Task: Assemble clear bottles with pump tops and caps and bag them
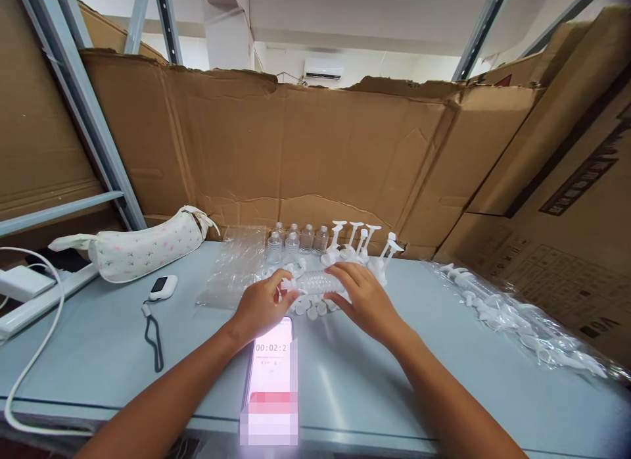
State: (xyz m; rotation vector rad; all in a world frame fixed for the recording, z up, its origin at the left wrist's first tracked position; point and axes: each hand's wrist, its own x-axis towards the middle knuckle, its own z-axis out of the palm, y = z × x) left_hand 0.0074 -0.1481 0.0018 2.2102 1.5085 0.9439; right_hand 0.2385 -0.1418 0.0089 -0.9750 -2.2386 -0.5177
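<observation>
My left hand (261,303) and my right hand (363,296) meet over a small clear plastic bottle (315,283) lying on its side on the pale blue table (98,340). Left fingers pinch its left end, where a white piece sits. Right fingers wrap its right end. Small white caps (309,307) lie loose just below the bottle. Behind stand several clear bottles (296,241) and several white pump heads (359,243).
A phone (272,367) showing a timer lies under my left wrist. A floral pouch (142,245), a small white device with a cord (162,288) and a white cable lie left. Clear bags (231,265) and bagged pump parts (522,321) lie about. Cardboard walls surround the table.
</observation>
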